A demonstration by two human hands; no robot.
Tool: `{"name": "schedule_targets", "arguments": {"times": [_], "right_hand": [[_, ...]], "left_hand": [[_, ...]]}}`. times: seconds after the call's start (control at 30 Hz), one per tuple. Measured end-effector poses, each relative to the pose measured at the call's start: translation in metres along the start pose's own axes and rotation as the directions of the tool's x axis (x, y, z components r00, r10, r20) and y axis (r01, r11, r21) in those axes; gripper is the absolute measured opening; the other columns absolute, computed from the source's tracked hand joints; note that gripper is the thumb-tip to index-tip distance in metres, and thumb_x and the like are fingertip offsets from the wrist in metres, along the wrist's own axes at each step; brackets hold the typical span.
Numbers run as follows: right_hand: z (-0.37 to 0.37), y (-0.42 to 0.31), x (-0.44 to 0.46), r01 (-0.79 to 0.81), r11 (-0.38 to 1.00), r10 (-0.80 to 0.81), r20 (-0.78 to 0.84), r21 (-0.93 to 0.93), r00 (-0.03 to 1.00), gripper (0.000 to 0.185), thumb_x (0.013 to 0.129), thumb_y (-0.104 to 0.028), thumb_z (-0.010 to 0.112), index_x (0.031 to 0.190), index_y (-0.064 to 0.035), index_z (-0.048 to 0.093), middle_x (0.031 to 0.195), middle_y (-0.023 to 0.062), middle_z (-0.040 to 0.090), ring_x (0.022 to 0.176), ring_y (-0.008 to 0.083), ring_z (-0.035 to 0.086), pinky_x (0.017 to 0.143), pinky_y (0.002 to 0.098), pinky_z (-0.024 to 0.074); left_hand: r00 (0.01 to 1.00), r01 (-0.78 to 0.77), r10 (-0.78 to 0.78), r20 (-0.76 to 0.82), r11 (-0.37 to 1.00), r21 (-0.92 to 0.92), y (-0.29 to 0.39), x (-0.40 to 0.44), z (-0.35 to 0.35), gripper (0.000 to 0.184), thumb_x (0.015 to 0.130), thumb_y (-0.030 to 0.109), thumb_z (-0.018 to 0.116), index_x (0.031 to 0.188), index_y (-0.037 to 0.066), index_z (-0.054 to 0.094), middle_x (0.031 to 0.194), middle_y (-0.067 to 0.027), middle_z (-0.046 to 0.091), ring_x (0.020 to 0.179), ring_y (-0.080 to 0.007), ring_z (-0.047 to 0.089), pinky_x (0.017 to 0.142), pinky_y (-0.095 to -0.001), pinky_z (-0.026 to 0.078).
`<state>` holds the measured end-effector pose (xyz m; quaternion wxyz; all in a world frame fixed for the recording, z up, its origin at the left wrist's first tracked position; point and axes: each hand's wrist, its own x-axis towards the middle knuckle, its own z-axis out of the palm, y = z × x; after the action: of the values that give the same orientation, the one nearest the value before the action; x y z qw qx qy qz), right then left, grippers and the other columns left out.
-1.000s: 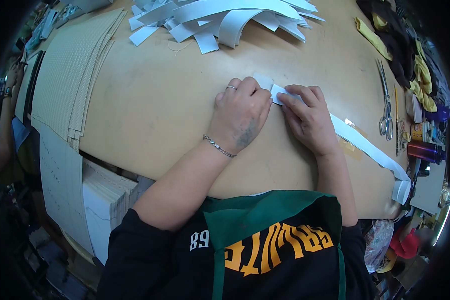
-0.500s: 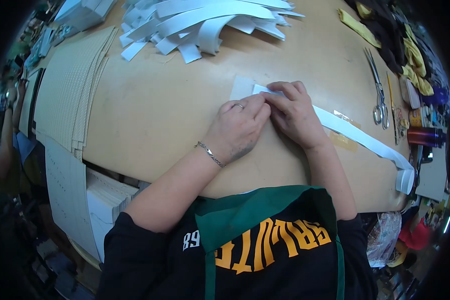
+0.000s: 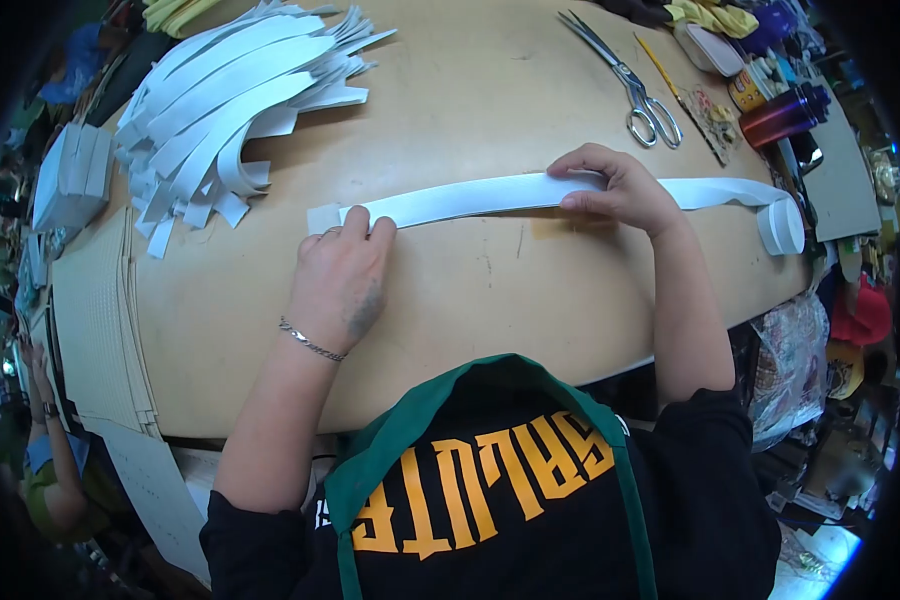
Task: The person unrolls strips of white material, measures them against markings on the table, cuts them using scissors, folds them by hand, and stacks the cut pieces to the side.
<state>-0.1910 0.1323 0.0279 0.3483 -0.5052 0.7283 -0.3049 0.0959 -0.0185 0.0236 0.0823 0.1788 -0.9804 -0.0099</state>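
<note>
A long white strip stretches across the tan table, its right end in a loose roll near the table's right edge. My left hand presses the strip's left end with its fingertips, beside a small pale translucent piece. Farther right, my right hand grips the strip between thumb and fingers. Between the hands the strip bows slightly.
Many cut white strips are piled at the upper left. Scissors, a yellow pencil and a purple bottle lie at the upper right. Textured sheets are stacked left. Another person's hands show far left.
My hands have moved apart, the left one leftward and the right one along the strip. More of the strip now shows between them. The view has turned toward the right.
</note>
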Motion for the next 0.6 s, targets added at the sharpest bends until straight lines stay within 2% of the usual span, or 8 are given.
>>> {"name": "schedule_targets", "arguments": {"times": [0.1, 0.2, 0.33, 0.43, 0.5, 0.57, 0.6], "right_hand": [[-0.003, 0.014, -0.002, 0.036, 0.997, -0.038, -0.040, -0.061, 0.998, 0.024, 0.075, -0.013, 0.072, 0.099, -0.0131, 0.071, 0.079, 0.0033, 0.054, 0.077, 0.0165, 0.053, 0.074, 0.0270, 0.0428], [0.000, 0.017, -0.001, 0.061, 0.988, -0.069, -0.058, -0.141, 0.996, 0.024, 0.075, -0.014, 0.072, 0.099, -0.0124, 0.071, 0.081, 0.0050, 0.055, 0.078, 0.0181, 0.055, 0.074, 0.0274, 0.0435], [0.003, 0.017, -0.001, 0.064, 0.988, -0.077, -0.088, -0.142, 0.993, 0.024, 0.074, -0.014, 0.071, 0.098, -0.0132, 0.071, 0.081, 0.0065, 0.056, 0.078, 0.0201, 0.056, 0.073, 0.0287, 0.0444], [0.004, 0.019, -0.001, 0.063, 0.988, -0.077, -0.100, -0.139, 0.992, 0.024, 0.074, -0.014, 0.071, 0.098, -0.0139, 0.071, 0.081, 0.0067, 0.056, 0.078, 0.0206, 0.056, 0.073, 0.0298, 0.0450], [0.005, 0.020, -0.001, 0.058, 0.989, -0.072, -0.103, -0.139, 0.992, 0.024, 0.074, -0.014, 0.071, 0.098, -0.0143, 0.071, 0.081, 0.0069, 0.056, 0.078, 0.0208, 0.056, 0.072, 0.0304, 0.0453], [0.005, 0.021, -0.001, 0.060, 0.988, -0.075, -0.103, -0.145, 0.992, 0.024, 0.073, -0.015, 0.071, 0.098, -0.0143, 0.071, 0.081, 0.0071, 0.056, 0.078, 0.0211, 0.056, 0.072, 0.0308, 0.0453], [0.005, 0.021, -0.001, 0.062, 0.987, -0.078, -0.102, -0.150, 0.992, 0.025, 0.073, -0.015, 0.071, 0.098, -0.0143, 0.071, 0.081, 0.0073, 0.056, 0.078, 0.0212, 0.056, 0.072, 0.0309, 0.0454]], "left_hand": [[0.998, -0.038, 0.038, 0.047, 0.999, -0.002, -0.003, 0.003, -0.004, 0.014, 0.072, 0.002, 0.052, 0.086, 0.006, 0.051, 0.078, -0.0104, 0.051, 0.067, -0.0281, 0.057, 0.058, -0.0360, 0.047], [0.993, -0.053, 0.054, 0.108, 0.998, -0.014, -0.006, 0.007, -0.009, 0.015, 0.073, 0.001, 0.052, 0.087, 0.006, 0.052, 0.080, -0.0110, 0.052, 0.069, -0.0291, 0.058, 0.059, -0.0373, 0.048], [0.972, -0.037, 0.036, 0.231, 0.999, 0.003, -0.009, 0.019, -0.013, 0.013, 0.075, 0.003, 0.055, 0.088, 0.006, 0.052, 0.081, -0.0113, 0.053, 0.070, -0.0301, 0.058, 0.059, -0.0390, 0.048], [0.998, 0.046, -0.045, 0.036, 0.999, -0.019, 0.013, 0.042, -0.005, 0.016, 0.078, 0.007, 0.058, 0.093, 0.006, 0.054, 0.087, -0.0115, 0.056, 0.075, -0.0311, 0.059, 0.064, -0.0380, 0.049], [0.982, -0.009, -0.041, -0.184, 0.964, -0.266, 0.035, 0.062, 0.014, 0.026, 0.083, 0.017, 0.058, 0.107, 0.009, 0.056, 0.106, -0.0138, 0.057, 0.098, -0.0324, 0.058, 0.078, -0.0435, 0.048], [0.986, 0.090, -0.104, -0.133, 0.990, -0.110, 0.064, 0.078, 0.032, 0.042, 0.089, 0.034, 0.053, 0.124, 0.012, 0.049, 0.133, -0.0155, 0.044, 0.125, -0.0348, 0.040, 0.091, -0.0590, 0.038], [0.985, 0.119, -0.130, -0.111, 0.988, -0.099, 0.071, 0.085, 0.038, 0.046, 0.089, 0.038, 0.050, 0.128, 0.013, 0.046, 0.136, -0.0151, 0.039, 0.128, -0.0359, 0.034, 0.092, -0.0634, 0.033]]}}
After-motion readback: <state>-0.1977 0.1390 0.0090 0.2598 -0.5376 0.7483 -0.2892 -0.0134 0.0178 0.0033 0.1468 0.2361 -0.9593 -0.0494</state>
